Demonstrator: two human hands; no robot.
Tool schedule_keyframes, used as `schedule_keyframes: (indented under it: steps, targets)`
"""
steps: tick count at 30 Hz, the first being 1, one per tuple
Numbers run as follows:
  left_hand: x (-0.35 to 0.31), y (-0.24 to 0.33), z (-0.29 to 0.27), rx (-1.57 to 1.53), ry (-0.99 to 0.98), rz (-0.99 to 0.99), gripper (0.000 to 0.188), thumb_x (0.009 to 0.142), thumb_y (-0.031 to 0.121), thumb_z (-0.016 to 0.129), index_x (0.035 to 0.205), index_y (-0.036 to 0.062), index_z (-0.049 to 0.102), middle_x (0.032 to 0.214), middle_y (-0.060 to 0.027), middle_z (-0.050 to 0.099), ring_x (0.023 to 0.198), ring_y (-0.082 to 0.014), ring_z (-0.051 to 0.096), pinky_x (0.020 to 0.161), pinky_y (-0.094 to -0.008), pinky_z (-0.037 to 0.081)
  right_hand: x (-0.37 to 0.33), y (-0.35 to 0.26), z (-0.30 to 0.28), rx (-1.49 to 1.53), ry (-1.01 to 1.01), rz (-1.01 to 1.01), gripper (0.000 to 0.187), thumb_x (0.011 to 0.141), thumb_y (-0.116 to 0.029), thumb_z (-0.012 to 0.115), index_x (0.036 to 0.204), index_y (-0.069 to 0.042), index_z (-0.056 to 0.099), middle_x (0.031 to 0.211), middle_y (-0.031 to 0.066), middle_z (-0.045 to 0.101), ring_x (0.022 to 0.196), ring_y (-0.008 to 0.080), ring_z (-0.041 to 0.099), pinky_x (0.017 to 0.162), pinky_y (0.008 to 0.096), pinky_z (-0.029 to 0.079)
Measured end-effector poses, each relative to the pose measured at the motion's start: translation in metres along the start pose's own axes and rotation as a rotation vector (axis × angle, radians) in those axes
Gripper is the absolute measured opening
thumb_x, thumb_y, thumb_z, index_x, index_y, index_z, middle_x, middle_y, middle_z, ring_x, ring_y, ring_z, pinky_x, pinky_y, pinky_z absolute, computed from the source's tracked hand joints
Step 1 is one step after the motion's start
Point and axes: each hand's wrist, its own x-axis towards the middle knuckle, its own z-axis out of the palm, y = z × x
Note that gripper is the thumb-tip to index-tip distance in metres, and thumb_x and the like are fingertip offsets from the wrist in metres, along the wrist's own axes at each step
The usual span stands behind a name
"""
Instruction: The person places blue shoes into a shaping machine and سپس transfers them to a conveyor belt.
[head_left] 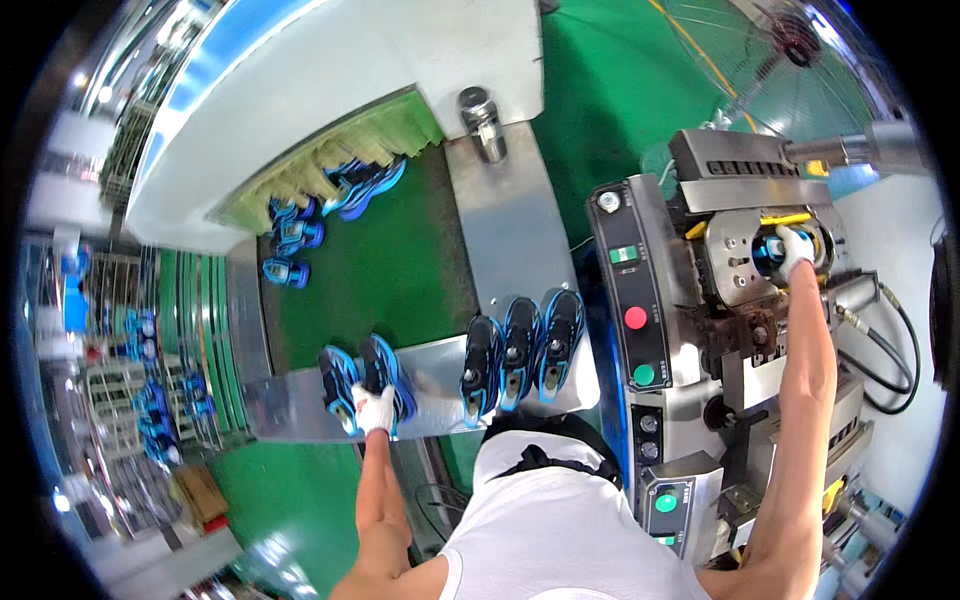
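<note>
My left hand (pixel 374 410), in a white glove, is closed round the heel end of a black and blue sports shoe (pixel 379 365) at the near edge of the metal ledge. A matching shoe (pixel 338 375) stands just left of it. On the right my arm stretches forward to the machine. There my gloved right hand (pixel 796 248) grips a blue and black shoe (pixel 771 250) inside the round opening of a metal plate (pixel 733 262). The fingers of that hand partly hide the shoe.
Three similar shoes (pixel 518 345) stand in a row on the ledge. Blue soles (pixel 365 187) and other shoe parts (pixel 296 235) lie on a green conveyor belt (pixel 372 265) by a fringed curtain (pixel 330 150). A metal flask (pixel 483 125) stands beyond. The machine's button panel (pixel 634 290) rises at right.
</note>
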Motion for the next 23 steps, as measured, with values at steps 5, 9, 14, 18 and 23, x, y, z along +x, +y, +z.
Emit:
schedule_keyframes:
  steps: [5, 9, 14, 18, 23]
  targets:
    - [-0.003, -0.002, -0.024, 0.139, -0.093, 0.063, 0.082, 0.078, 0.039, 0.079, 0.141, -0.0026, 0.046, 0.137, -0.0246, 0.055, 0.125, -0.0423, 0.055, 0.108, -0.0522, 0.041, -0.199, -0.018, 0.040, -0.507, 0.217, -0.719, 0.080, 0.093, -0.045, 0.068, 0.143, 0.013, 0.045, 0.142, 0.0252, 0.056, 0.120, 0.0277, 0.062, 0.099, 0.0334, 0.049]
    - [-0.030, 0.048, -0.015, -0.030, 0.214, 0.797, 0.077, 0.080, 0.030, 0.081, 0.141, -0.0021, 0.048, 0.135, -0.0254, 0.056, 0.128, -0.0417, 0.051, 0.110, -0.0515, 0.039, -0.417, 0.059, 0.081, -0.442, -0.012, -0.853, 0.079, 0.093, -0.011, 0.066, 0.159, 0.000, 0.026, 0.165, 0.0249, 0.026, 0.149, 0.0374, 0.035, 0.121, 0.0490, 0.033]
    - [-0.096, 0.097, 0.028, -0.244, -0.514, 0.655, 0.082, 0.076, 0.035, 0.084, 0.140, -0.0014, 0.047, 0.133, -0.0239, 0.058, 0.123, -0.0384, 0.058, 0.108, -0.0435, 0.045, -0.393, 0.220, 0.091, -1.518, -0.150, -1.001, 0.082, 0.090, -0.029, 0.060, 0.157, 0.005, 0.028, 0.166, 0.0288, 0.019, 0.154, 0.0454, 0.018, 0.126, 0.0526, 0.014]
    - [-0.086, 0.109, 0.063, -0.574, -0.555, 0.581, 0.064, 0.076, 0.025, 0.081, 0.128, 0.0036, 0.052, 0.113, -0.0190, 0.066, 0.106, -0.0369, 0.066, 0.094, -0.0439, 0.052, -0.421, 0.205, 0.119, -1.170, -0.251, -0.838, 0.096, 0.081, -0.031, 0.074, 0.157, 0.005, 0.026, 0.161, 0.0286, 0.026, 0.149, 0.0457, 0.023, 0.123, 0.0516, 0.018]
    - [-0.043, 0.119, 0.091, -0.618, -0.594, 0.705, 0.071, 0.078, 0.024, 0.076, 0.140, 0.0041, 0.047, 0.128, -0.0223, 0.063, 0.116, -0.0396, 0.063, 0.098, -0.0446, 0.051, -0.481, 0.218, 0.213, -0.839, -0.304, 0.008, 0.102, 0.073, -0.040, 0.084, 0.154, -0.002, 0.035, 0.130, 0.0200, 0.067, 0.109, 0.0296, 0.069, 0.095, 0.0385, 0.053]
